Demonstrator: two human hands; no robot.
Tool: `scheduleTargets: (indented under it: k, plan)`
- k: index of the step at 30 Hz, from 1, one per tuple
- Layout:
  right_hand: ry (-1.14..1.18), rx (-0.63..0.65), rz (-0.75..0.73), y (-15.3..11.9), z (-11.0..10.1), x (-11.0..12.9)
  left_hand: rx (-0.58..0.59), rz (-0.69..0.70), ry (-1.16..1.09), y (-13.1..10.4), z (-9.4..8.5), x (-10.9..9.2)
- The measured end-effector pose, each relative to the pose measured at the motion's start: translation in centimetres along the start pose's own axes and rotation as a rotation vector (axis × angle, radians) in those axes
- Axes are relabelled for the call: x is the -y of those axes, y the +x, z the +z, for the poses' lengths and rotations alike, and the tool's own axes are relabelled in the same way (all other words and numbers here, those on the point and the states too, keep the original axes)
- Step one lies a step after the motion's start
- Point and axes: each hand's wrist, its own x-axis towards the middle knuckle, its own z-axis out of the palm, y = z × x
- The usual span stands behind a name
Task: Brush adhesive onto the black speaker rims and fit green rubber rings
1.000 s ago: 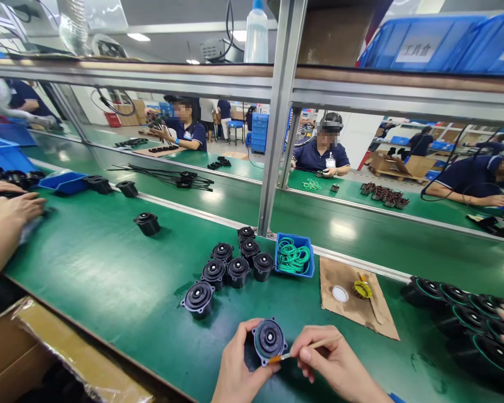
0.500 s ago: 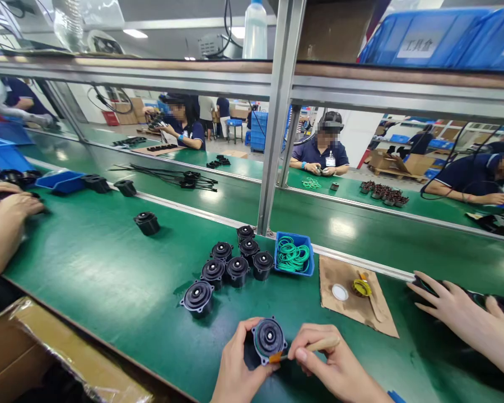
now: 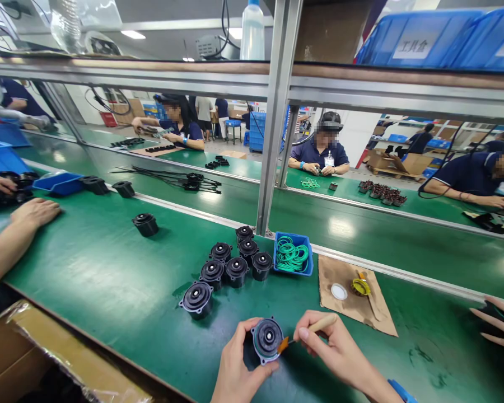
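Observation:
My left hand [image 3: 239,361] is wrapped around a round black motor housing [image 3: 267,334] with small ears on its rim, its stepped face tilted up toward me. A thin green ring shows around the inside of that rim. Pinched in my right hand [image 3: 334,347] is a small brush [image 3: 283,344] with a pale wooden handle and orange bristles. The bristles touch the right side of the rim. Beyond my hands stands a group of several similar black housings [image 3: 196,298]. A blue bin [image 3: 312,254] holding green rubber rings [image 3: 292,254] sits beside them.
Stained cardboard [image 3: 348,313] carries a yellow pot [image 3: 360,287] with another brush, and a white disc [image 3: 339,291]. Co-workers' hands are at the left [image 3: 36,212] and right [image 3: 502,324] edges. A metal post [image 3: 273,140] rises behind the bin; a carton [image 3: 67,358] stands lower left.
The brush has moved from the bottom of the rim up to its right side. The co-worker's hand at right has slid off rightward with black parts. The left co-worker's nearer hand now rests on the table.

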Motion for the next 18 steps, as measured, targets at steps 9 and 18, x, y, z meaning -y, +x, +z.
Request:
scheduleTargets:
  k: [9, 18]
  plan:
    - [-0.138, -0.062, -0.112, 2.3, -0.4, 1.0, -0.008, -0.052, -0.059, -0.1, 0.2, 0.2]
    - [-0.234, -0.001, -0.238, -0.2, -0.1, 1.7, -0.091, -0.036, -0.094, -0.5, 0.5, 0.2]
